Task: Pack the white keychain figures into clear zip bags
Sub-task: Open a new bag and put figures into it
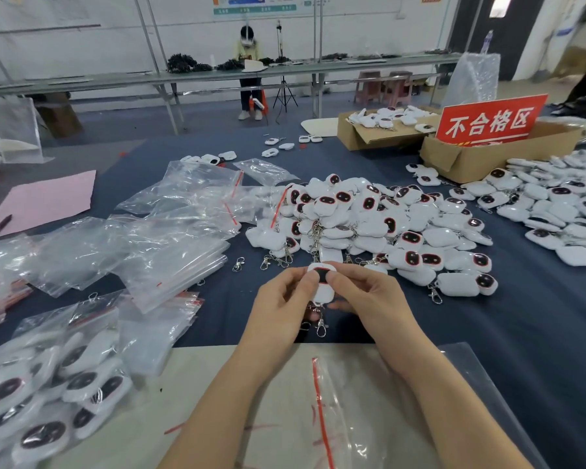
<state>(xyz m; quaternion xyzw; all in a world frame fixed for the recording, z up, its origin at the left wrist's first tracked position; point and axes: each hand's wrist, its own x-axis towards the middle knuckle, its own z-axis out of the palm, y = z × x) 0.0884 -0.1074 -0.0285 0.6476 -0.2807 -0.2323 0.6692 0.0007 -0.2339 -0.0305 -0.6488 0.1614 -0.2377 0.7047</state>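
Both hands hold one white keychain figure (323, 291) with a dark face above the table's front. My left hand (281, 306) pinches its left side, my right hand (366, 296) pinches its right side, thumbs on the face. Its metal clasp (320, 328) dangles below. A clear zip bag with a red strip (339, 401) lies flat on the beige mat beneath my forearms. A big heap of loose figures (369, 225) sits just beyond my hands.
Empty zip bags (170, 238) are piled at the left; packed bags (48, 394) lie at the near left. More figures (562, 211) spread at right. Cardboard boxes (471, 157) and a red sign (489, 121) stand at back right. A person sits at a far bench.
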